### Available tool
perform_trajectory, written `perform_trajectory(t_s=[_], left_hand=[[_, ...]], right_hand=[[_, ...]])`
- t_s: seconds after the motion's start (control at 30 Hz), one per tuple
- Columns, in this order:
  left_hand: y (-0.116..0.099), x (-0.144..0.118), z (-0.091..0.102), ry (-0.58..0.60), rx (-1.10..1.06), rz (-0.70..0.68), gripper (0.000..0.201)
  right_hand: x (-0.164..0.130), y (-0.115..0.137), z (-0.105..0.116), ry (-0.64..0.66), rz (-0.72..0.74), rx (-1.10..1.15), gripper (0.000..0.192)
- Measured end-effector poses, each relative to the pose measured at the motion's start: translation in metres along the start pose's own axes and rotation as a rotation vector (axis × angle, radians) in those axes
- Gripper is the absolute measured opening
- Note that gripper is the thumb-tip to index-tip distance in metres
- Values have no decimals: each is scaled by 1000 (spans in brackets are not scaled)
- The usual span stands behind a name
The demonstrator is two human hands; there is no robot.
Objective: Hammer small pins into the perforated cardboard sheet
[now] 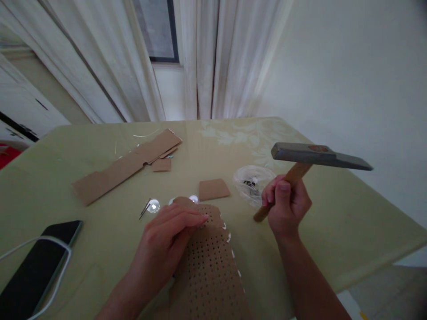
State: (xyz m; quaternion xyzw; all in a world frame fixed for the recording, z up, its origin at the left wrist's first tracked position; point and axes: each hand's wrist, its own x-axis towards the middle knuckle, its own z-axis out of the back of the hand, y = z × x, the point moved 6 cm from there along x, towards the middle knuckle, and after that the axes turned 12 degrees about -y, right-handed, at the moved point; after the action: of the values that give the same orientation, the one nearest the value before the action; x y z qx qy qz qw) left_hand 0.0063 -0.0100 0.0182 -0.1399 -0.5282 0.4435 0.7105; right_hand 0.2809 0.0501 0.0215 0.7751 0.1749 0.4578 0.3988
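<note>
Two hands are seen well apart from each other, and between them the perforated cardboard (213,266) is laid on the table (336,222). By the left hand (167,235) the far part of the perforated cardboard is touched, with the fingers bent over its holes; whether some small thing is pinched under them cannot be told. To the right of the perforated cardboard, the hammer (320,155) is held up by the right hand (288,202), which is closed around the wooden handle. Just beyond the perforated cardboard, a small cardboard piece (214,189) is placed, and beyond it to the right, clear plastic wrap (245,177) is partly hidden by the right hand. Beyond it to the left, a shiny disc (153,206), thin rods (144,209) and a long cardboard strip (123,171) are found. Well to its left, a dark phone (36,262) is crossed by a white cable (69,258).
</note>
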Motion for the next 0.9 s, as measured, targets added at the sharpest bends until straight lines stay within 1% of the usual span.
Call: perform_trajectory(t_s=[0.13,0.3,0.53,0.9], left_hand=[[-4,2,-1,4,-3,-13,30],[-4,2,-3,22,-9,7,22],[0,2,-3,37,20,45,20],[0,5,-1,40,4,46,20]], right_hand=[[0,-1,0,1,-9,6,34],[1,-1,0,-1,-4,-11,35],[1,-1,-1,-2,-9,11,34],[0,-4,0,-2,-25,36,32]])
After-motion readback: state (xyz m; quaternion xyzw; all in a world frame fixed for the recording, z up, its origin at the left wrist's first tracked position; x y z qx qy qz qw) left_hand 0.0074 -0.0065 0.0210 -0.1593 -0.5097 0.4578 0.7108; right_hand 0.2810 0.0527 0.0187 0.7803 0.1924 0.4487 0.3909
